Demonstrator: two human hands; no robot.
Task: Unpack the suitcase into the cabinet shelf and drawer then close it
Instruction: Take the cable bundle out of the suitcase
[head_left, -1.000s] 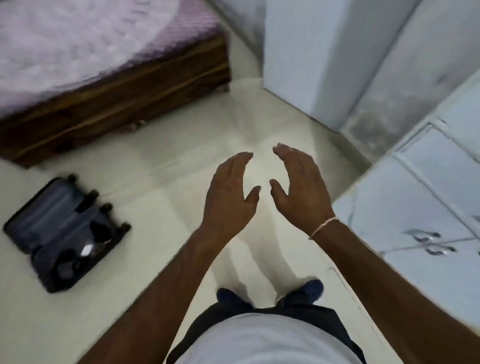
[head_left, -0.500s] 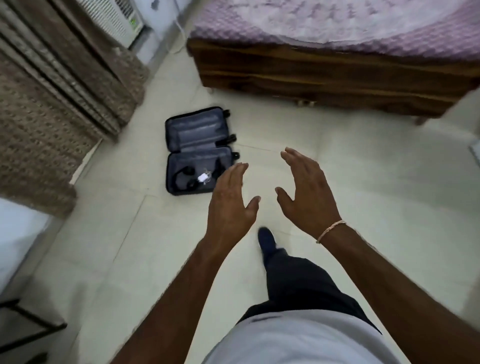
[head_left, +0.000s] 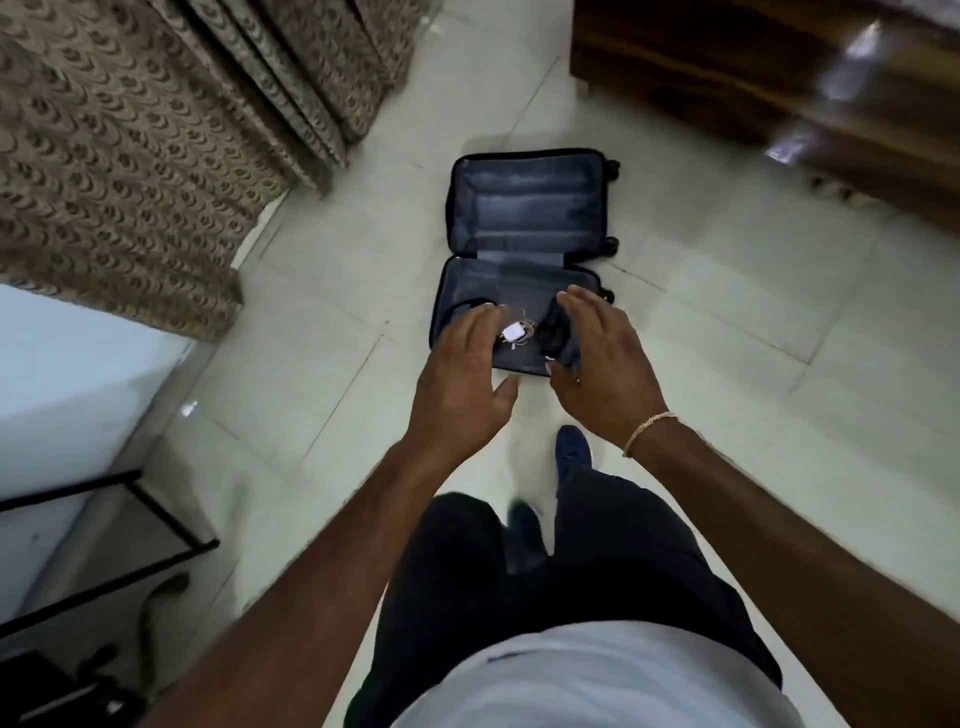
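Whereas half a second ago the suitcase lay further off, up and to the left of the hands, it now sits straight ahead on the floor, and both hands overlap its nearer half. The bed frame has slid to the upper right corner, and the curtain fills more of the left side.

The suitcase is a dark, rounded-corner shell lying flat and wide open, its two halves lined in smooth grey-blue fabric, small black wheels showing on its right edge. In the nearer half lie a small white boxy charger with a thin tangled cord and a dark bundle beside it; what that bundle is cannot be told. The floor is pale glossy tile, the curtain a brown scalloped weave, the bed frame polished dark wood.

The left hand reaches forward, palm down, fingers spread and straight, its grip apart, holding nothing. The right hand, a thin bracelet at the wrist, does likewise, fingers loosely extended over the bundle.
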